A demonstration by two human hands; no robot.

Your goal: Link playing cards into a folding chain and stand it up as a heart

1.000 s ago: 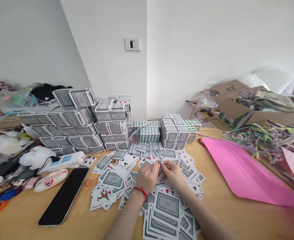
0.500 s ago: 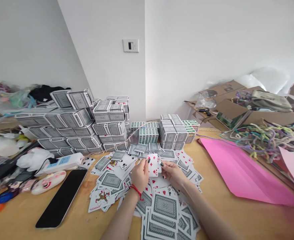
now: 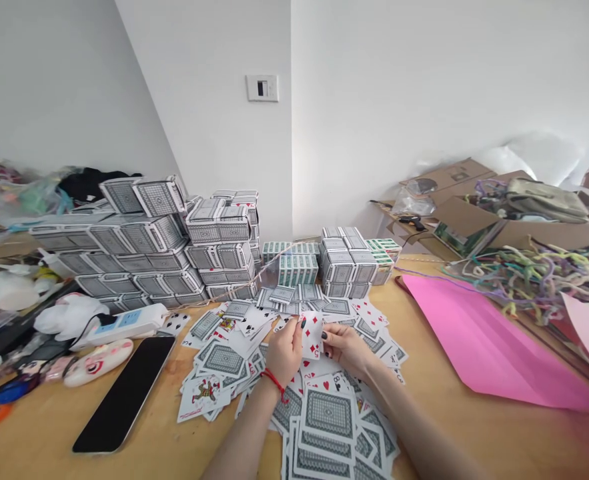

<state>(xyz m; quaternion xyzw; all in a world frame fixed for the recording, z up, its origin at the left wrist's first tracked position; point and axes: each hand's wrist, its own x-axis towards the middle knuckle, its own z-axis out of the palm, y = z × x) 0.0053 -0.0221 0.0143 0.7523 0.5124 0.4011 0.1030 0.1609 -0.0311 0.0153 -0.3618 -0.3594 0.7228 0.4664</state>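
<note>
A playing card, the five of diamonds, stands face towards me above the pile. My left hand, with a red string bracelet at the wrist, pinches its left edge between thumb and fingers. At its right edge my right hand is closed, thumb and fingers on the card's side. Loose playing cards lie scattered beneath and around both hands, some face up, others back up. Nearer to me, between my forearms, overlapping cards show their grey patterned backs. A joker lies face up at the left.
Card-covered blocks are stacked high at the back left, with a smaller stack right of centre. A phone and power strip lie left. Pink paper, tangled yarn and a cardboard box occupy the right.
The five of diamonds has shifted slightly right and down and is turned a little. A second card's corner with an 8, visible beside it before, no longer shows. Both hands stay close together.
</note>
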